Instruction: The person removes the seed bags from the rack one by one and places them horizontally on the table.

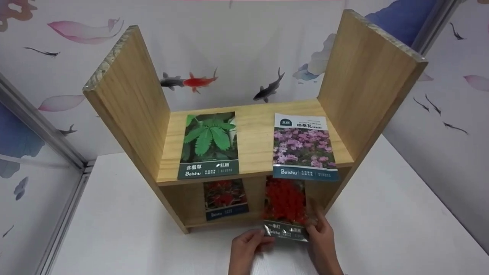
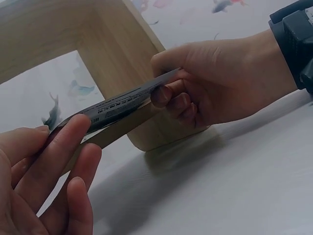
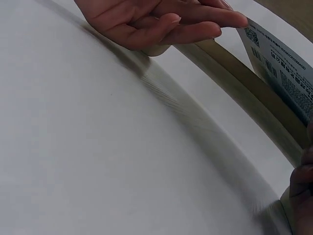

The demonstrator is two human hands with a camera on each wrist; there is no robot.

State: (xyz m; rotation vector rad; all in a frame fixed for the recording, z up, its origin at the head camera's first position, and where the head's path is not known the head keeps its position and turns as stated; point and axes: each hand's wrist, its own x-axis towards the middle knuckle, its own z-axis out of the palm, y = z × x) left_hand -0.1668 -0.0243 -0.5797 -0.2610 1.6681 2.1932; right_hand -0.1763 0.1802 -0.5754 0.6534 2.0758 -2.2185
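Observation:
Both hands hold a seed packet with red flowers (image 1: 284, 200) at the front of the lower shelf. The left hand (image 1: 248, 244) pinches its lower left corner between thumb and fingers. On its right edge, the right hand (image 1: 321, 235) grips with the thumb on the printed front. Seen from the left wrist, the packet (image 2: 122, 100) is tilted, its printed back facing down between left hand (image 2: 49, 181) and right hand (image 2: 210, 83). In the right wrist view, a barcode shows on the packet's back (image 3: 281, 68); the right hand (image 3: 303, 171) is mostly cut off.
A wooden shelf unit (image 1: 248, 145) stands on a white table (image 1: 118, 229). Its upper shelf bears a green-leaf packet (image 1: 210, 141) and a pink-flower packet (image 1: 301, 147), which overhangs the front edge. Another red-flower packet (image 1: 225, 196) lies on the lower shelf, left. Tall side panels (image 1: 366, 80) flank the shelves.

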